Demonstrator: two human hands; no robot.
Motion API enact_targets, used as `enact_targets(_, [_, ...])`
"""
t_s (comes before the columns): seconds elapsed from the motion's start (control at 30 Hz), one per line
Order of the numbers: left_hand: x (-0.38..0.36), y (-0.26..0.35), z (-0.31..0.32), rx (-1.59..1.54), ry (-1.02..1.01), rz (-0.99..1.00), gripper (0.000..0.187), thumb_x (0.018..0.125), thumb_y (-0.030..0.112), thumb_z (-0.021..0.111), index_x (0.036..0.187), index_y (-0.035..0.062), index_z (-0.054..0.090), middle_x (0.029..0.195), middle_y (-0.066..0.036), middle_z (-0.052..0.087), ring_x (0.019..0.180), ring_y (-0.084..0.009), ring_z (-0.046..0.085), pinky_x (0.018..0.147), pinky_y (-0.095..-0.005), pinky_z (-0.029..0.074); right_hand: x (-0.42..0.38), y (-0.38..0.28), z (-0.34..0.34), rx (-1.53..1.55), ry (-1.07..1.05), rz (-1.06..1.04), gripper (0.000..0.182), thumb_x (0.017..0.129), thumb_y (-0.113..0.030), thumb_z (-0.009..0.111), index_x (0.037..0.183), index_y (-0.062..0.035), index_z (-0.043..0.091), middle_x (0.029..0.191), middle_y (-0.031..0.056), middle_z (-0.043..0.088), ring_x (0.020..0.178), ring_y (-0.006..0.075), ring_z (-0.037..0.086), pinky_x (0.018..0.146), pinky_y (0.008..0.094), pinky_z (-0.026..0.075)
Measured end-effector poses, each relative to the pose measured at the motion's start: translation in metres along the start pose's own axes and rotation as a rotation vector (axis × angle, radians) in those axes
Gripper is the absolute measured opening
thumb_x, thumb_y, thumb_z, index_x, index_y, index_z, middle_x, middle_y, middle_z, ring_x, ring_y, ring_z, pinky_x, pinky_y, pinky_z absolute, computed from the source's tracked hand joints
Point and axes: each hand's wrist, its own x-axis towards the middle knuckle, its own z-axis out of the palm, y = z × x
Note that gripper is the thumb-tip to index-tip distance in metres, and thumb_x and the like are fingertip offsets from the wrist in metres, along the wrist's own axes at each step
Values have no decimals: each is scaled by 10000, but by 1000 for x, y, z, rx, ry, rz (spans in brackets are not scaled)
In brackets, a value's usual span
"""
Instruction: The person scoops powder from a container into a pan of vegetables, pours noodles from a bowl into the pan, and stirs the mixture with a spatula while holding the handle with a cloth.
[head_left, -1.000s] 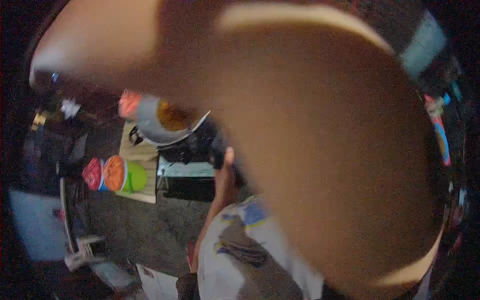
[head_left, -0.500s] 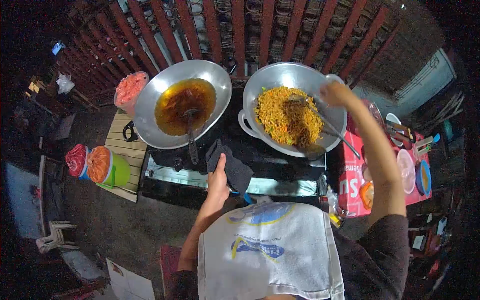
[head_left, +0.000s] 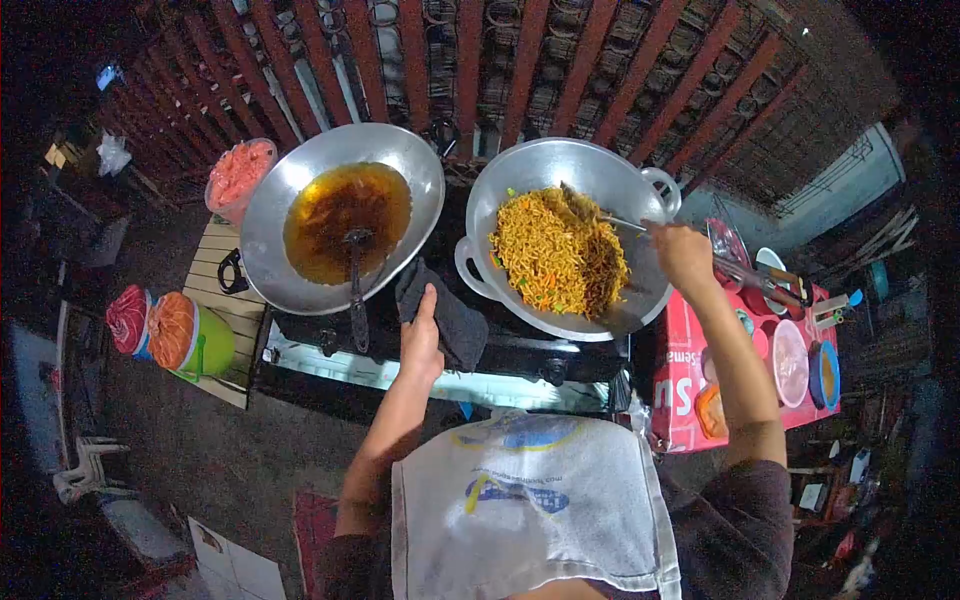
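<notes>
- Orange-yellow noodles (head_left: 555,262) flecked with green, heaping in right-side steel wok (head_left: 650,290).
- Gripping spatula (head_left: 600,216) in closed right hand (head_left: 682,255), blade digging into far noodles.
- Clutching dark cloth (head_left: 450,318) with left hand (head_left: 421,340), near oil-filled wok (head_left: 270,270).

The noodle wok (head_left: 560,245) nearly touches the oil wok (head_left: 340,215), seemingly leaving little gap; stove front (head_left: 440,385) below lies open, red table (head_left: 690,390) crowded.

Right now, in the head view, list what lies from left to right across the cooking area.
Covered green tub → oil wok → left hand on a dark cloth → noodle wok → right hand gripping the spatula → red table with small bowls.
</notes>
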Motion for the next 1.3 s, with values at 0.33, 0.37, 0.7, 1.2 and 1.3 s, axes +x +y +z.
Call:
enact_targets(0.33, [29,-11,29,92,-95,-86,510,883,257,545,1300,133,281,1250,-61,425,1162,-187,399,967,-347,341,-2,15,-31,-193,148,-151,278,800,-141,506,1025,-245,633,879,86,614,748,268,627,622,389,503])
enact_targets(0.37, [30,-13,33,94,-95,-91,510,883,257,545,1300,133,281,1250,-61,425,1162,-187,399,967,-347,341,-1,19,-39,-193,143,-150,278,800,-141,506,1025,-245,633,879,86,614,748,268,627,622,389,503])
enact_targets(0.7, [35,-21,46,211,-76,87,501,895,183,520,1310,117,245,1236,-76,435,1126,-183,428,945,-339,357,25,53,-29,-301,-339,-116,213,767,-213,530,877,-83,658,876,173,633,828,305,627,738,419,497])
enact_targets(1.2, [37,-26,44,234,-55,170,432,887,200,535,1267,154,335,1201,-51,458,1096,-184,444,931,-368,367,14,26,32,561,-6,17,228,756,-173,635,981,-144,661,835,153,645,765,299,635,671,366,488])
enact_targets(1.3, [48,-33,34,251,-64,146,414,880,226,547,1247,121,389,1192,-61,484,1084,-188,469,927,-358,375,4,21,-8,320,-4,82,226,765,-205,624,983,-160,660,842,153,644,775,315,628,675,391,487])
